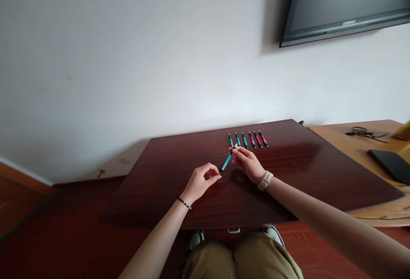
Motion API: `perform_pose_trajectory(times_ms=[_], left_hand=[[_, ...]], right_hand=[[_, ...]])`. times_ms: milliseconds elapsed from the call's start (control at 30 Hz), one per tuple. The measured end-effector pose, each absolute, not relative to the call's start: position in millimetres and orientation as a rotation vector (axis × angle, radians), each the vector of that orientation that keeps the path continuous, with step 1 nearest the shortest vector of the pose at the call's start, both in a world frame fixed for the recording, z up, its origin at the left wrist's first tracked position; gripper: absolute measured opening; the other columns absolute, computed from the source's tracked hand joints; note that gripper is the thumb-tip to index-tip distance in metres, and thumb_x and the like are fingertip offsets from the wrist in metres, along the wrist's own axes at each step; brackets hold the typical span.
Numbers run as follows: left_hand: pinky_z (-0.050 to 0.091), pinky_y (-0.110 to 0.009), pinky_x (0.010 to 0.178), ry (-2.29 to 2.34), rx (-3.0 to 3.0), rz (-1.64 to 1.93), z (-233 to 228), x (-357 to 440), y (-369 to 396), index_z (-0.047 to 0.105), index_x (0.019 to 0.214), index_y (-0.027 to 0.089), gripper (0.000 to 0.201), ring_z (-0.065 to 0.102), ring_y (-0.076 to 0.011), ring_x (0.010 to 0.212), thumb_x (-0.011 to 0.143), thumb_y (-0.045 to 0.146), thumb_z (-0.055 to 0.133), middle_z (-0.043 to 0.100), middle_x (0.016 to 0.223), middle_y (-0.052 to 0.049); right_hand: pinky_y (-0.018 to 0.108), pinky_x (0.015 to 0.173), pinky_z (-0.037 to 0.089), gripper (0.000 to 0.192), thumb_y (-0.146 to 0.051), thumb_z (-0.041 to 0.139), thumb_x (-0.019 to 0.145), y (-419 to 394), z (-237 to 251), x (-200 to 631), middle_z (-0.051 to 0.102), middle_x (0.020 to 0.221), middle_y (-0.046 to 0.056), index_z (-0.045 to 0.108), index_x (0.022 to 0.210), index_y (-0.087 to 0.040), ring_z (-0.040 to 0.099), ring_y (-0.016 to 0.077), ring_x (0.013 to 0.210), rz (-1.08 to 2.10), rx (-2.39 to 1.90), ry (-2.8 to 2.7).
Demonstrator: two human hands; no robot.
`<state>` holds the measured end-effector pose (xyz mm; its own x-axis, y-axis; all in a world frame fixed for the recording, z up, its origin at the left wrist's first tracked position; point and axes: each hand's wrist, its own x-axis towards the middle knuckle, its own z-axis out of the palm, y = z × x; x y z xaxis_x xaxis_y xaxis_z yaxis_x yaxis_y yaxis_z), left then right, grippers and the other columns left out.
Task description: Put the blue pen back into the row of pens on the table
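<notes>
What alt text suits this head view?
Right hand holds a teal pen above a dark wooden table, with the left hand at its lower end. Six pens lie in a row behind.

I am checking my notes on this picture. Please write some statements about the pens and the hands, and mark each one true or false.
1. The right hand holds a teal pen. True.
2. The row of pens at the far side of the dark wooden table has only red ones. False: three are teal, three red.
3. The left hand lies flat on the table. False: its fingers are curled, next to the pen's lower end.
4. A watch is on the right wrist. True.
</notes>
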<state>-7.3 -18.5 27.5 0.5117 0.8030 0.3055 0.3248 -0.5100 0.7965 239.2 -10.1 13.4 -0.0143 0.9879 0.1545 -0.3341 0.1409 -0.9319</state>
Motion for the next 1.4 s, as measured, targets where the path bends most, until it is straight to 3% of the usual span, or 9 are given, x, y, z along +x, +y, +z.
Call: perform_pose_trajectory(times_ms=[100,233,433,567,667,900,1200,1400], left_hand=[[0.059,-0.030,0.082,0.807,2.163,0.869,35.9,6.3,-3.2,0.068,0.119,0.026,0.029,0.072,-0.0179,0.087,0.094,0.039,0.077,0.075,0.100,-0.002],[0.058,-0.034,0.093,0.742,2.387,0.803,46.9,23.2,36.4,0.061,0.145,0.032,0.052,0.071,-0.0200,0.096,0.095,0.038,0.076,0.073,0.113,-0.004],[0.056,-0.037,0.096,0.768,2.527,0.809,40.9,38.0,98.2,0.066,0.142,0.028,0.049,0.072,-0.0253,0.102,0.095,0.038,0.075,0.074,0.115,-0.007],[0.056,-0.039,0.099,0.823,2.556,0.809,25.1,41.1,118.9,0.069,0.138,0.028,0.046,0.071,-0.0274,0.107,0.095,0.040,0.074,0.075,0.120,-0.007],[0.055,-0.039,0.101,0.851,2.616,0.788,14.2,40.6,124.4,0.071,0.135,0.028,0.042,0.071,-0.0277,0.107,0.094,0.039,0.075,0.075,0.119,-0.007],[0.053,-0.043,0.106,0.853,2.745,0.779,4.7,40.5,127.6,0.077,0.121,0.027,0.026,0.065,-0.0283,0.110,0.096,0.032,0.070,0.072,0.115,-0.009],[0.052,-0.043,0.109,0.875,2.744,0.797,0.6,40.1,128.5,0.077,0.124,0.028,0.029,0.063,-0.0283,0.115,0.096,0.031,0.072,0.069,0.121,-0.009],[0.049,-0.045,0.112,0.890,2.719,0.796,-1.3,38.9,132.9,0.074,0.130,0.027,0.032,0.064,-0.0289,0.120,0.098,0.030,0.068,0.073,0.129,-0.008]], right_hand=[[0.029,0.063,0.046,0.044,-0.059,0.080,0.085,17.2,26.9,240.5,0.073,0.096,0.005,0.077,0.109,-0.022,0.056,0.0142,0.070,1.267,-0.836,-1.135],[0.031,0.066,0.048,0.050,-0.060,0.075,0.087,62.1,36.9,241.8,0.076,0.096,0.006,0.074,0.117,-0.021,0.060,0.0161,0.070,1.189,-0.866,-1.284],[0.040,0.082,0.056,0.059,-0.046,0.073,0.092,100.8,20.3,252.3,0.079,0.109,0.010,0.056,0.144,-0.025,0.072,0.0269,0.093,0.812,-1.011,-1.461],[0.045,0.099,0.050,0.040,-0.033,0.053,0.104,100.7,5.5,262.9,0.075,0.124,0.011,0.062,0.142,-0.026,0.068,0.0296,0.110,0.306,-1.213,-1.740],[0.046,0.106,0.043,0.036,-0.026,0.046,0.107,98.4,-0.3,264.3,0.076,0.123,0.010,0.072,0.132,-0.027,0.065,0.0293,0.117,0.090,-1.314,-1.929],[0.049,0.117,0.031,0.045,-0.013,0.050,0.100,95.9,-3.0,256.1,0.078,0.117,0.007,0.075,0.132,-0.032,0.060,0.0280,0.118,-0.004,-1.299,-2.129],[0.053,0.122,0.026,0.038,-0.014,0.053,0.099,96.1,-7.2,255.2,0.077,0.121,0.007,0.076,0.126,-0.029,0.056,0.0299,0.127,-0.027,-1.301,-2.208],[0.052,0.122,0.026,0.034,-0.022,0.053,0.103,96.4,-9.9,254.9,0.074,0.126,0.011,0.071,0.132,-0.025,0.057,0.0294,0.126,-0.040,-1.322,-2.199]])
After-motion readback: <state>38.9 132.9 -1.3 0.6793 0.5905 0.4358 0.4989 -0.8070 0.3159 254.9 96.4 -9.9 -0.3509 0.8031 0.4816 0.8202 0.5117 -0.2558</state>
